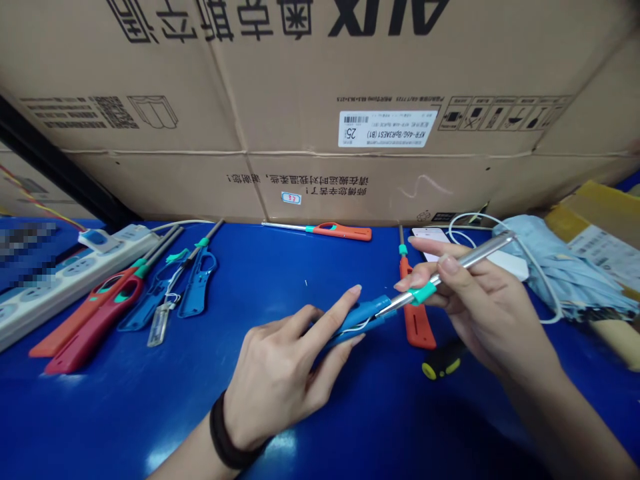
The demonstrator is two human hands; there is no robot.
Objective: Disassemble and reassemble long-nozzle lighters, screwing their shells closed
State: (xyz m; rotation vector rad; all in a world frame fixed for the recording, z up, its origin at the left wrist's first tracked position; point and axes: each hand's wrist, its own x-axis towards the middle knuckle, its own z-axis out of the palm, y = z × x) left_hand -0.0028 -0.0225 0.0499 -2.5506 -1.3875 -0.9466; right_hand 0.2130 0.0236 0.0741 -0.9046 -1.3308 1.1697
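My left hand [280,373] grips the blue plastic handle [367,312] of a long-nosed lighter, fingers wrapped round it just above the blue table [125,413]. My right hand [480,293] pinches the lighter's metal tube [475,257] near its teal collar [424,292]. A thin white wire shows at the join between handle and tube. The tube slants up to the right.
Red and blue lighters [105,307] lie at the left beside a white power strip [60,280]. An orange lighter [340,231] lies by the cardboard boxes [320,100] at the back, another orange one [417,323] under my hands. A screwdriver [443,365], white cable [470,223] and pale cloth [560,267] sit at the right.
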